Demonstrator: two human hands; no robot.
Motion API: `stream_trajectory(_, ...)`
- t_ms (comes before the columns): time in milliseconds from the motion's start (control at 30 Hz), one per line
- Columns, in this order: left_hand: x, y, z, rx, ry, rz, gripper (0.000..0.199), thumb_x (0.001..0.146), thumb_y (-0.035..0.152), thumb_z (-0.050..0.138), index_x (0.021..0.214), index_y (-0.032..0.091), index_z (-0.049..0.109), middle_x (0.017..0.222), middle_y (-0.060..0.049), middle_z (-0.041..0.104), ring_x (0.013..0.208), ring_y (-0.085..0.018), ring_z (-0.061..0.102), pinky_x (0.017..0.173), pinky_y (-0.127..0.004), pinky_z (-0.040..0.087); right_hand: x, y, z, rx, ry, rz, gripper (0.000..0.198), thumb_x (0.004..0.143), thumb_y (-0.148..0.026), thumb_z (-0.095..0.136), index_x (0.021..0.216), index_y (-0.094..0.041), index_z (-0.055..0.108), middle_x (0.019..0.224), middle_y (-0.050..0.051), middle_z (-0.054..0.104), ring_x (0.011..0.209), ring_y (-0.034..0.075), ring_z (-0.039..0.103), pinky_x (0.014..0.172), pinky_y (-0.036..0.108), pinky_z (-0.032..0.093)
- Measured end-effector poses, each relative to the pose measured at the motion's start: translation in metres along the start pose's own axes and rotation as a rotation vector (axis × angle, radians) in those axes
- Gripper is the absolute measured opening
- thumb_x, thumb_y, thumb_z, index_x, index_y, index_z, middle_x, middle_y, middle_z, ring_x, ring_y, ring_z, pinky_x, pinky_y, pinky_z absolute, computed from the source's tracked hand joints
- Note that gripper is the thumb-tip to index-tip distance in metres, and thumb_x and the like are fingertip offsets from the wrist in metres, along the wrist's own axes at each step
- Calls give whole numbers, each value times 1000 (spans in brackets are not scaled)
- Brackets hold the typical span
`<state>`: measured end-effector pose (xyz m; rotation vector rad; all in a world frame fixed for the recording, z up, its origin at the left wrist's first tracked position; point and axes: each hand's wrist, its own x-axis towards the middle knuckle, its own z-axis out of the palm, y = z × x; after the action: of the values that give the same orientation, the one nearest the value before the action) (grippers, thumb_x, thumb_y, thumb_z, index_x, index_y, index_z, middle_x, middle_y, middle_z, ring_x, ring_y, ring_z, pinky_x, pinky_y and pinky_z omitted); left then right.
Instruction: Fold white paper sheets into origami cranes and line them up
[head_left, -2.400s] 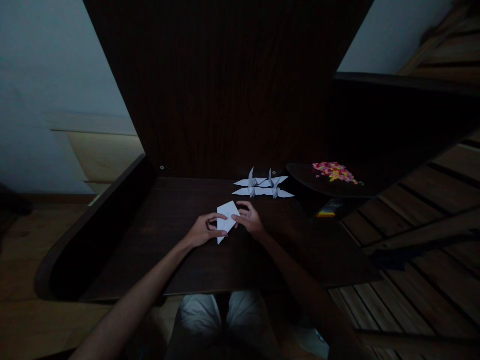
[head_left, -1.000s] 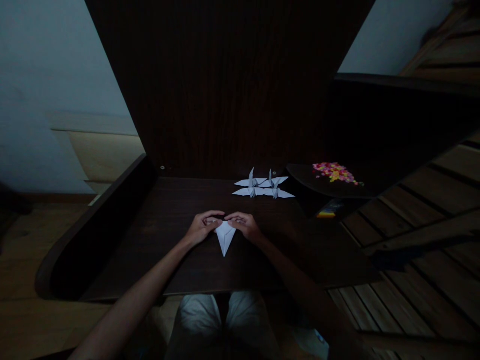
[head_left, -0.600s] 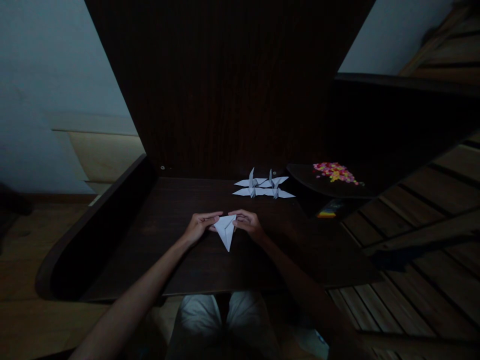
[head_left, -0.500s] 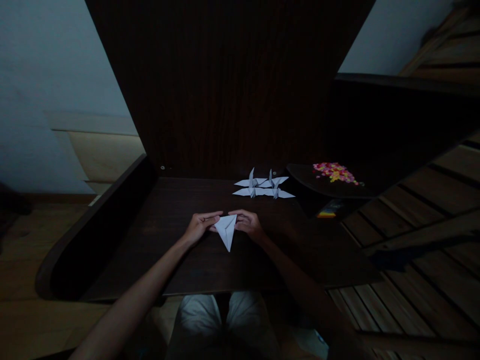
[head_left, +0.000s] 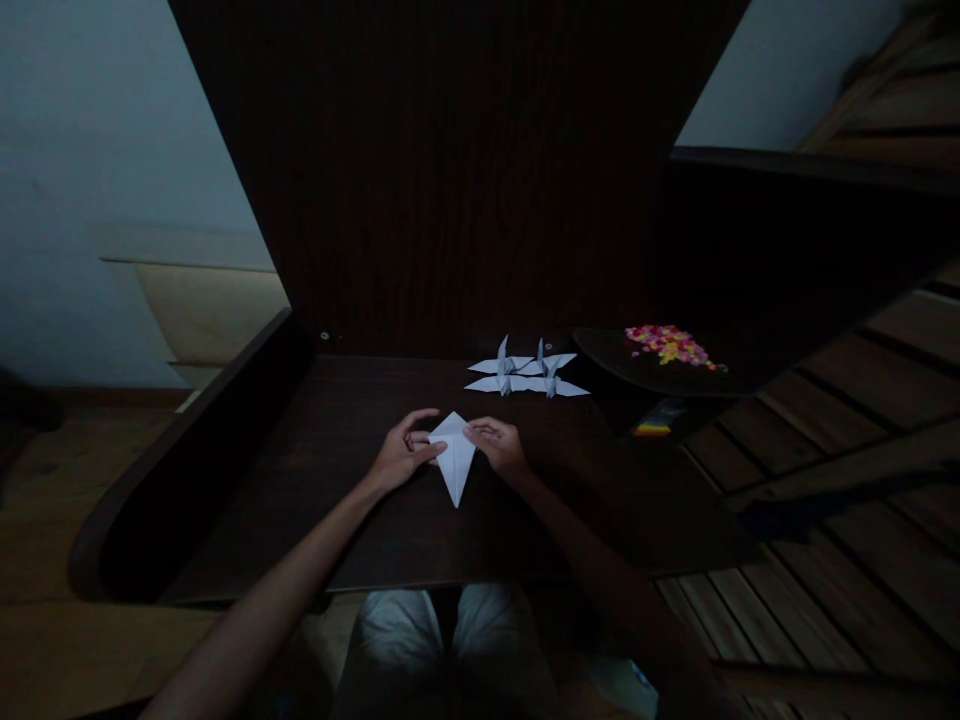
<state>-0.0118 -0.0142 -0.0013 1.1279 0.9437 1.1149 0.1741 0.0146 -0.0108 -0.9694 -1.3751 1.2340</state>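
Between my hands is a folded white origami paper [head_left: 454, 462], kite-shaped, its long point toward me and its short point away. My left hand [head_left: 403, 452] pinches its left corner, thumb on top and fingers partly beneath. At the right corner, my right hand [head_left: 500, 446] grips the paper between thumb and fingers. Beyond my right hand, several finished white paper cranes [head_left: 528, 372] sit close together near the back panel.
The dark wooden desk [head_left: 360, 400] has a raised left side wall [head_left: 195, 460] and a tall back panel [head_left: 465, 180]. On a small shelf [head_left: 600, 350] at the right lies a pile of small colourful pieces [head_left: 673, 345]. Below it is a rainbow-striped item [head_left: 654, 428].
The paper has gone from a triangle with a flat far edge to a kite, its upper flap now pointing away from me. Both hands stay at its sides.
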Motion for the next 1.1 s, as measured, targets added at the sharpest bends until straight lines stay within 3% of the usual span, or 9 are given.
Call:
stream_trajectory(100, 0, -2, 0, 35, 20, 69, 60, 64, 34, 76, 116, 18, 50, 74, 0, 67, 61, -13, 63, 55, -21, 50, 0, 4, 1, 61, -18, -1, 30, 65, -36, 73, 87, -20, 60, 59, -3, 60, 53, 12, 56, 51, 24, 44)
stream_trajectory(233, 0, -4, -1, 161, 16, 87, 36, 68, 37, 72, 94, 13, 65, 71, -2, 66, 60, -13, 62, 57, -23, 51, 1, 5, 1, 49, -41, -28, 27, 68, -39, 70, 84, -19, 60, 63, -1, 61, 56, 12, 56, 52, 23, 43)
stream_trajectory(400, 1, -6, -3, 154, 38, 71, 51, 67, 38, 73, 110, 12, 65, 85, -8, 72, 73, -19, 67, 67, -31, 54, -1, 1, -2, 7, -79, -57, 41, 69, -36, 71, 105, -19, 63, 77, 2, 67, 70, 15, 62, 65, 27, 49)
stream_trajectory(533, 0, -4, -1, 190, 99, 81, 50, 64, 38, 75, 106, 11, 68, 90, -11, 73, 76, -22, 68, 69, -32, 55, -3, 0, -2, -13, -91, -40, 40, 62, -32, 77, 99, -19, 67, 95, 7, 69, 87, 19, 64, 76, 31, 51)
stream_trajectory(733, -1, -1, 2, 298, 174, 158, 35, 66, 40, 72, 88, 13, 74, 86, -9, 74, 74, -22, 69, 64, -30, 55, -3, 4, 2, -106, -28, -91, 23, 66, -34, 73, 83, -18, 71, 82, 6, 64, 71, 16, 61, 62, 28, 52)
stream_trajectory(900, 0, -2, -1, 408, 229, 191, 27, 66, 38, 72, 79, 15, 75, 80, -7, 74, 72, -22, 68, 64, -28, 53, -2, 4, -1, -196, 27, -201, 17, 68, -35, 72, 73, -19, 71, 95, 7, 54, 83, 17, 58, 60, 25, 51)
stream_trajectory(1000, 1, -2, -3, 398, 261, 181, 28, 65, 39, 72, 78, 15, 75, 78, -8, 74, 71, -22, 68, 63, -29, 53, -2, 4, -1, -161, -49, -166, 21, 70, -36, 71, 85, -21, 69, 99, 7, 54, 89, 18, 57, 67, 27, 51)
stream_trajectory(1100, 2, -2, -3, 331, 307, 175, 31, 63, 41, 74, 80, 15, 75, 83, -9, 74, 77, -24, 69, 69, -31, 54, -3, 5, 1, -155, -29, -122, 31, 77, -43, 63, 100, -23, 66, 100, 6, 55, 89, 18, 55, 69, 27, 50)
